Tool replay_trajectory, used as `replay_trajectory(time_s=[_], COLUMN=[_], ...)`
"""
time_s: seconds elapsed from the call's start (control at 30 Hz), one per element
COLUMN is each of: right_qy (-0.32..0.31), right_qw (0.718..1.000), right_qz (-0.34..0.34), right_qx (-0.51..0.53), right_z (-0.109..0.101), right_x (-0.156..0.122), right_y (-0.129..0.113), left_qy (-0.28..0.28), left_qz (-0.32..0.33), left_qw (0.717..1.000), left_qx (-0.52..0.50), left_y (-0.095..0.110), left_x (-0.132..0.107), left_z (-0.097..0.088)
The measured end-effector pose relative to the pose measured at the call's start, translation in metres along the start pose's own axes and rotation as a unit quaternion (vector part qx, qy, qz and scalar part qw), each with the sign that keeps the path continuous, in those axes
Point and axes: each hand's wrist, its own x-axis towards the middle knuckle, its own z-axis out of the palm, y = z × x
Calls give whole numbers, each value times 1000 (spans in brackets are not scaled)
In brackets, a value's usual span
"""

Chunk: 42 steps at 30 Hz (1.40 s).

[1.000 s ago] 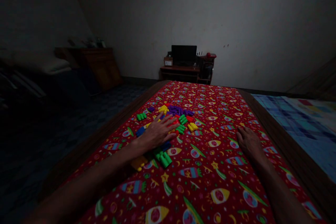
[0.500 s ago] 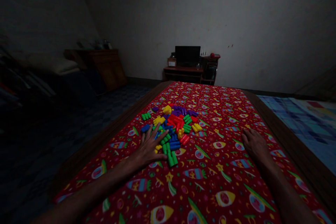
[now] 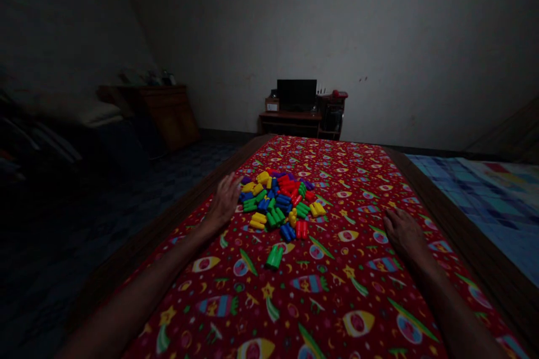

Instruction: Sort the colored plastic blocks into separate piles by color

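Observation:
A heap of plastic building blocks (image 3: 284,200) in red, yellow, green, blue and purple lies on the red patterned cloth (image 3: 332,297). My left hand (image 3: 225,200) is at the heap's left edge, its fingers stretched forward beside the purple and blue blocks. I see nothing held in it. One green block (image 3: 274,257) sits apart, nearer to me than the heap. On the right side of the cloth rests my right hand (image 3: 405,231), palm down and loosely spread, with no block near it.
The cloth covers a table with a brown border (image 3: 458,219). Beyond it, a dark monitor (image 3: 297,95) stands on a desk (image 3: 290,118). Cabinets (image 3: 168,112) are at the left, and blue checked fabric (image 3: 463,190) spreads at the right.
My left hand has moved from on top of the blocks to their left edge. The blocks are bunched closer together, with several shifted. My right hand stays in place.

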Motion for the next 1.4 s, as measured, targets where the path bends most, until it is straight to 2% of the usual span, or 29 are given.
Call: replay_trajectory(time_s=[0.07, 0.13, 0.23, 0.3, 0.37, 0.43, 0.5, 0.53, 0.6, 0.63, 0.7, 0.8, 0.87, 0.93, 1.0, 1.07, 1.13, 1.2, 1.27, 1.4], right_qy=[-1, 4, 7, 5, 3, 2, -1, -4, -16, -26, -56, -98, -101, -79, -45, -30, -72, -120, -155, -200], right_qw=[1000, 1000, 1000, 1000, 1000, 1000, 1000, 1000, 1000, 1000, 998, 992, 988, 988, 996, 999, 987, 977, 978, 979], right_qz=[-1, 0, -7, -14, -14, -7, 2, 6, 13, 15, 25, 63, 103, 119, 80, -13, -123, -155, -131, -28], right_qx=[-3, -9, -15, -16, -15, -14, -9, -5, -2, -4, -15, -39, -54, -52, -19, 37, 80, 83, 55, -27], right_z=[-1, -1, -2, -2, -2, -2, -3, -4, -7, -9, -14, -21, -26, -30, -33, -36, -38, -38, -37, -32], right_x=[0, 0, 0, -1, 0, 0, 0, 0, 1, 1, 1, 2, 4, 5, 7, 9, 9, 8, 9, 11], right_y=[0, -1, -1, 0, 0, 0, -1, -2, -5, -6, -9, -10, -13, -25, -48, -81, -111, -126, -119, -62], left_qy=[-18, -50, -76, -72, -58, -80, -150, -176, -212, -220, -220, -193, -185, -185, -184, -185, -196, -207, -207, -183], left_qz=[-48, -61, -13, 21, 44, 145, 290, 343, 406, 414, 391, 323, 300, 298, 310, 335, 367, 387, 381, 345], left_qw=[999, 997, 996, 996, 996, 986, 945, 923, 889, 883, 893, 923, 930, 930, 927, 920, 908, 897, 899, 913], left_qx=[-9, -23, -43, -49, -43, -17, -8, -8, -8, -2, 23, 79, 104, 114, 106, 82, 54, 45, 61, 120], left_y=[-16, -21, -5, 20, 55, 97, 140, 159, 184, 190, 189, 166, 152, 148, 155, 166, 175, 174, 163, 124], left_x=[7, 15, 26, 31, 32, 25, 10, 1, -16, -21, -24, -10, 1, 5, -1, -17, -37, -53, -58, -32], left_z=[7, 17, 28, 29, 26, 21, 21, 23, 31, 37, 48, 57, 54, 44, 31, 18, 10, 8, 10, 15])
